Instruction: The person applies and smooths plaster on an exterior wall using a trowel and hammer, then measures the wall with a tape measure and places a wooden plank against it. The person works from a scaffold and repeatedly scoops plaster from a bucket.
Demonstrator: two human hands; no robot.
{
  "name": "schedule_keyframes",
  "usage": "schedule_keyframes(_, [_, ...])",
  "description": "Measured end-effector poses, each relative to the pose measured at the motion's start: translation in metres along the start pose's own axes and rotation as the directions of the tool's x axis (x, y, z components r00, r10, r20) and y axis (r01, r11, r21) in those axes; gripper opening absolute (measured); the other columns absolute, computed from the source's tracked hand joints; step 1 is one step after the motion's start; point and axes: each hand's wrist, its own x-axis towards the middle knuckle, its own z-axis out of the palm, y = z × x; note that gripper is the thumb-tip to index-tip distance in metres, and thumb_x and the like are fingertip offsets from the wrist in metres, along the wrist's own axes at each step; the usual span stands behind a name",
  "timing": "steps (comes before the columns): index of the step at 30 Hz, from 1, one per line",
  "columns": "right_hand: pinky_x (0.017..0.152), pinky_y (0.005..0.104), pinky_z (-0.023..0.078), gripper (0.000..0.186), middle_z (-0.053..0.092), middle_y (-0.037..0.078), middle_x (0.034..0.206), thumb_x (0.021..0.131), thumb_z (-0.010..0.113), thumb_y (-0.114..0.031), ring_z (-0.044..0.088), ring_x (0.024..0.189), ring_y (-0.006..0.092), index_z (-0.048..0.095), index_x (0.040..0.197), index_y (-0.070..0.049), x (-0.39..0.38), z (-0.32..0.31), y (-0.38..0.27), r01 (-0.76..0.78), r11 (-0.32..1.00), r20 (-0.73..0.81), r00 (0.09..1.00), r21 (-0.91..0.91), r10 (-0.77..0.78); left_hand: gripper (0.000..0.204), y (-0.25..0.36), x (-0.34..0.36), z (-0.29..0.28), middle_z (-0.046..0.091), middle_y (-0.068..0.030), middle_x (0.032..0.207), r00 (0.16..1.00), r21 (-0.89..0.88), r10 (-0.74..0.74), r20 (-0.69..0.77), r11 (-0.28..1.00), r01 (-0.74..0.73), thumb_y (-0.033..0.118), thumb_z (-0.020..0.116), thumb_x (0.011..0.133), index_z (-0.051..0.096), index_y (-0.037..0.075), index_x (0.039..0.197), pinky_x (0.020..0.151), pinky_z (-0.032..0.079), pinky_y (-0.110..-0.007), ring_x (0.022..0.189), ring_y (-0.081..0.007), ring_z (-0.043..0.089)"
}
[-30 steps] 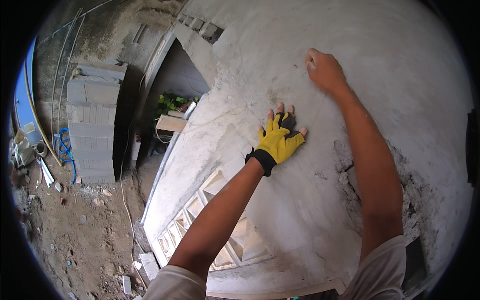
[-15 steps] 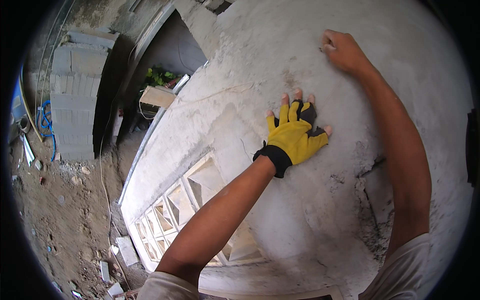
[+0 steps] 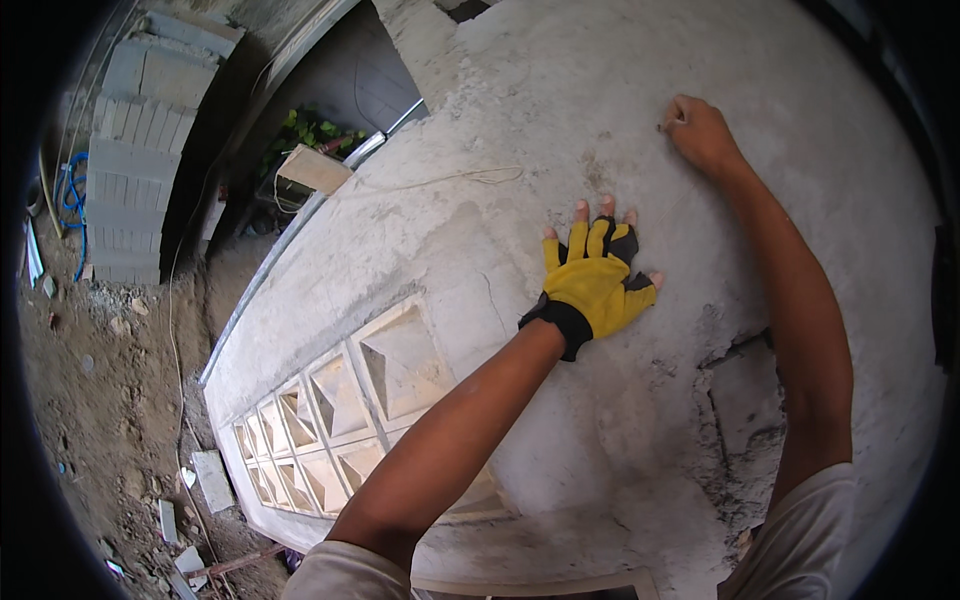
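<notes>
A yellow and black fingerless glove (image 3: 590,285) covers my left hand (image 3: 598,270), which lies flat with spread fingers on the grey plastered wall (image 3: 560,400). My right hand (image 3: 703,135) is bare and closed, up and to the right of the left one, close against the same wall. A tiny dark tip shows at its fingers, too small to name. Between the hands runs a faint thin line on the plaster. A thin string (image 3: 490,176) with a loop at its end lies across the wall to the left of my hands.
Pale decorative vent blocks (image 3: 405,360) form a grid at lower left. A broken hole (image 3: 745,395) gapes beside my right forearm. Farther left are a wood piece (image 3: 314,170), a metal edge strip (image 3: 262,270), stacked grey blocks (image 3: 135,185), a blue hose (image 3: 72,205) and rubble-strewn dirt (image 3: 110,400).
The view has shifted a little, so both hands appear slightly lower and to the right. My left hand stays flat on the wall, and my right hand stays closed.
</notes>
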Motion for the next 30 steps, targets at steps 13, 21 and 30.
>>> schedule_keyframes(13, [0.080,0.0413,0.049,0.012,0.067,0.016,0.092,0.086,0.055,-0.013,0.064,0.089,0.0320,0.061,0.091,-0.004,-0.006,-0.005,-0.018,-0.090,0.990,-0.017,0.996,-0.107,0.089,0.046,0.012,0.101,-0.019,0.042,-0.0150,0.144,0.889,-0.116,-0.040,-0.456,0.993,-0.014,0.036,0.056,0.092,0.055,0.020,0.135,0.108,0.024,-0.061,0.130,-0.0371,0.039])
schedule_keyframes(21, [0.083,0.0433,0.049,0.016,0.069,0.015,0.097,0.091,0.058,-0.021,0.065,0.096,0.0333,0.061,0.094,-0.006,-0.018,-0.002,-0.023,-0.114,0.975,-0.033,0.993,-0.192,0.109,0.045,0.022,0.124,-0.006,0.043,-0.0123,0.138,0.887,-0.057,-0.112,-0.448,0.994,0.096,0.036,0.057,0.090,0.057,0.022,0.133,0.110,0.022,-0.056,0.131,-0.0372,0.034])
schedule_keyframes(30, [0.082,0.0436,0.050,0.015,0.069,0.016,0.096,0.087,0.056,-0.016,0.066,0.094,0.0334,0.062,0.095,-0.006,-0.013,0.008,-0.007,-0.036,0.980,-0.109,0.994,-0.194,0.015,0.042,0.016,0.117,-0.008,0.046,-0.0075,0.136,0.885,-0.134,-0.145,-0.443,0.986,0.095,0.036,0.060,0.087,0.063,0.022,0.126,0.107,0.026,-0.051,0.126,-0.0298,0.038])
